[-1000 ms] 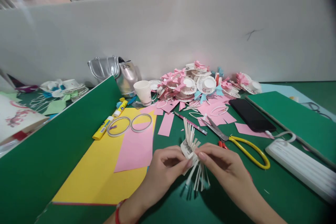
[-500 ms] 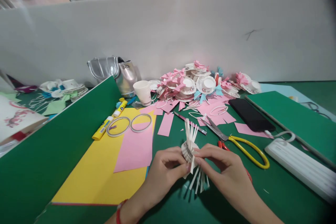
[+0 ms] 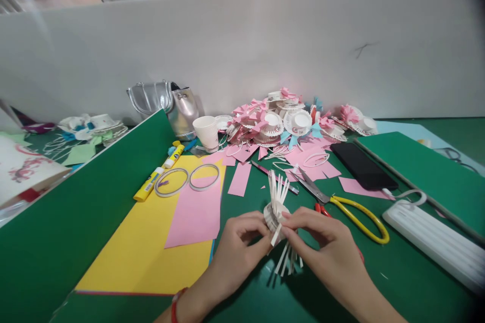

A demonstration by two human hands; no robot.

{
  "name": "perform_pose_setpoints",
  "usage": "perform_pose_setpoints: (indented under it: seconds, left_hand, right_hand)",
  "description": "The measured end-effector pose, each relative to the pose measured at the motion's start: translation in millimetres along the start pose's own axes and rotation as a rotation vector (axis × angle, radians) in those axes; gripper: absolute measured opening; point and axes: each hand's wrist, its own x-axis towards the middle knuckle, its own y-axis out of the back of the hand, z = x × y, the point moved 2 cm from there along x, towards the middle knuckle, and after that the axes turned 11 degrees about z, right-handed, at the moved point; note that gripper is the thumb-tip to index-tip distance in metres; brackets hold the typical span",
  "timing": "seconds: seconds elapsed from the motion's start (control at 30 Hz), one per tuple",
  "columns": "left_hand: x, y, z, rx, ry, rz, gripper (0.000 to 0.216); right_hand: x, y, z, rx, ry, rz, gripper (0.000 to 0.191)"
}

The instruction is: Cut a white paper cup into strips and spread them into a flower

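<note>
Between my hands, above the green table, is a paper cup [image 3: 271,218] whose side is cut into many thin white strips. Some strips fan upward and others hang down. My left hand [image 3: 242,242] is closed round the cup's left side, thumb near its base. My right hand [image 3: 322,239] pinches one of the strips in front of the cup between thumb and fingertips. Just beyond the right hand lie scissors with yellow handles [image 3: 358,217]. A red-handled tool [image 3: 323,210] is partly hidden under that hand.
Yellow paper [image 3: 151,257], pink paper [image 3: 197,212], two tape rolls [image 3: 204,177] and glue sticks [image 3: 148,185] lie left, by an upright green board [image 3: 94,197]. Behind are a paper cup [image 3: 206,133] and a pile of cup hats [image 3: 271,123]. A phone [image 3: 361,165] and power strip [image 3: 435,242] lie right.
My right fingers have bent the pinched strip slightly, so its free end now points more to the lower left. The cup has tilted a little; both hands keep their hold.
</note>
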Motion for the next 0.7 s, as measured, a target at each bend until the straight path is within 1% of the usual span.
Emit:
perform_pose_setpoints:
  seconds: [0.1, 0.17, 0.3, 0.4, 0.47, 0.57, 0.7]
  left_hand:
    - [1.9, 1.2, -1.8, 0.080, -0.028, -0.005, 0.018]
    - [2.7, 4.1, -1.0, 0.070, -0.030, 0.007, 0.009]
    - [0.9, 10.9, 3.5, -0.038, -0.038, 0.020, 0.021]
    - [-0.7, 12.6, 5.2, -0.100, -0.017, -0.033, 0.019]
    - [-1.1, 12.5, 5.3, -0.100, 0.003, -0.054, 0.021]
    - [-2.0, 11.8, 5.2, -0.083, 0.014, -0.042, 0.024]
    - [-5.5, 10.2, 4.9, -0.108, 0.049, -0.018, 0.017]
  right_hand:
    - [-0.4, -0.2, -1.2, -0.059, 0.054, 0.015, 0.018]
    - [-0.1, -0.4, -2.4, -0.094, 0.095, 0.025, 0.019]
    - [1.4, -0.8, -4.4, -0.140, 0.155, 0.078, 0.017]
    - [1.1, -1.9, -3.9, -0.139, 0.189, 0.083, 0.016]
    - [0.1, -2.7, -2.9, -0.140, 0.218, 0.089, 0.016]
    - [-1.3, -3.8, -2.1, -0.167, 0.255, 0.084, 0.017]
    - [-1.3, -4.1, -3.1, -0.179, 0.259, 0.069, 0.018]
